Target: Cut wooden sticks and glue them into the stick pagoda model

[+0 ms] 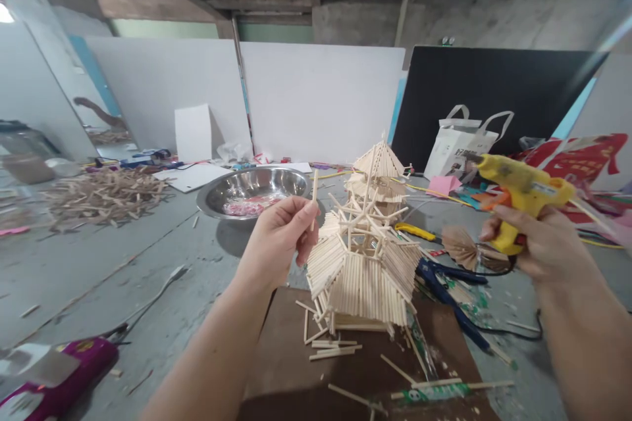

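My left hand [284,230] pinches a short wooden stick [315,187], held upright just left of a stick-built pavilion model [365,283]. The model has a sloped roof of close-laid sticks, with an open frame of sticks on top. Over on the right, my right hand [533,237] is wrapped round a yellow hot glue gun [523,194], its nozzle pointing left. Behind the model stands a second stick structure with a pointed roof [379,161]. Loose sticks [336,350] lie in front of the model on a brown board [281,368].
A steel bowl [207,200] holding clear and pink wrapping stands behind my left hand. A heap of wooden pieces [106,197] is at the left, a purple glue gun [64,375] at the near left. Blue-handled pliers [451,296], a cord and a white bag [457,145] are on the right.
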The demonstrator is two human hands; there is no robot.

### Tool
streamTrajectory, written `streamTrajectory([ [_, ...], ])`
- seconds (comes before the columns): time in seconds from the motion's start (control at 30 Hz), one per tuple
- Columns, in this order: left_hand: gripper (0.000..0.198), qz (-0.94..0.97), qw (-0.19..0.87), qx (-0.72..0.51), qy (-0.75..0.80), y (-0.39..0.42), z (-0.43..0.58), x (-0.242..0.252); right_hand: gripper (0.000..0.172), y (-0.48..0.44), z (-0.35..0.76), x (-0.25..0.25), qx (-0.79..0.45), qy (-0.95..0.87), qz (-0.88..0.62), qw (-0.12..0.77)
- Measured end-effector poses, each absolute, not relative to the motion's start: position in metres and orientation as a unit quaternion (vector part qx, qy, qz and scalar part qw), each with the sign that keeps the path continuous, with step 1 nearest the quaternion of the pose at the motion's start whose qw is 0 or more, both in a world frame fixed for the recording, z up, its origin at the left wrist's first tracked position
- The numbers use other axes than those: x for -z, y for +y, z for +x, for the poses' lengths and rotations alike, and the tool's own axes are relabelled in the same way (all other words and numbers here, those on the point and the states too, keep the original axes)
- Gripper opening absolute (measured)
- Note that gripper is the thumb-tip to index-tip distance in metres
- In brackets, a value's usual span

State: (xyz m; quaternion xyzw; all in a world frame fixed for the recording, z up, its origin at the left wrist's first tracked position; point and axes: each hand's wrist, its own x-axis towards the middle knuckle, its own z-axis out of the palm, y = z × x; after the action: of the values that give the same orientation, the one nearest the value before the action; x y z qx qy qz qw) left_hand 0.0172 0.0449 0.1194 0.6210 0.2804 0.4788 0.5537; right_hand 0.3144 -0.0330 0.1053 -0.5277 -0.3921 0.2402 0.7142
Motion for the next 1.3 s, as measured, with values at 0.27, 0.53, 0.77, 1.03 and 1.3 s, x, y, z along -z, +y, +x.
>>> streamTrajectory([
  [0.27,0.014,0.626,0.560,-0.466,0.280,0.049,0.015,-0.117,0.012,-0.026,0.275,-0.147,-0.291,-0.639,-0.475,0.531],
  [0.53,0.017,0.638,0.510,-0.474,0.330,0.052,0.015,-0.116,0.035,-0.008,0.263,-0.153,-0.269,-0.678,-0.583,0.357],
  [0.77,0.019,0.661,0.473,-0.467,0.348,0.051,0.016,-0.117,0.041,-0.007,0.268,-0.147,-0.186,-0.680,-0.609,0.362],
  [1.03,0.028,0.679,0.500,-0.421,0.334,0.051,0.013,-0.116,0.035,-0.012,0.259,-0.144,-0.248,-0.680,-0.596,0.349],
  [1.3,0.032,0.714,0.488,-0.376,0.332,0.055,0.008,-0.116,0.029,-0.009,0.253,-0.143,-0.233,-0.687,-0.591,0.352],
])
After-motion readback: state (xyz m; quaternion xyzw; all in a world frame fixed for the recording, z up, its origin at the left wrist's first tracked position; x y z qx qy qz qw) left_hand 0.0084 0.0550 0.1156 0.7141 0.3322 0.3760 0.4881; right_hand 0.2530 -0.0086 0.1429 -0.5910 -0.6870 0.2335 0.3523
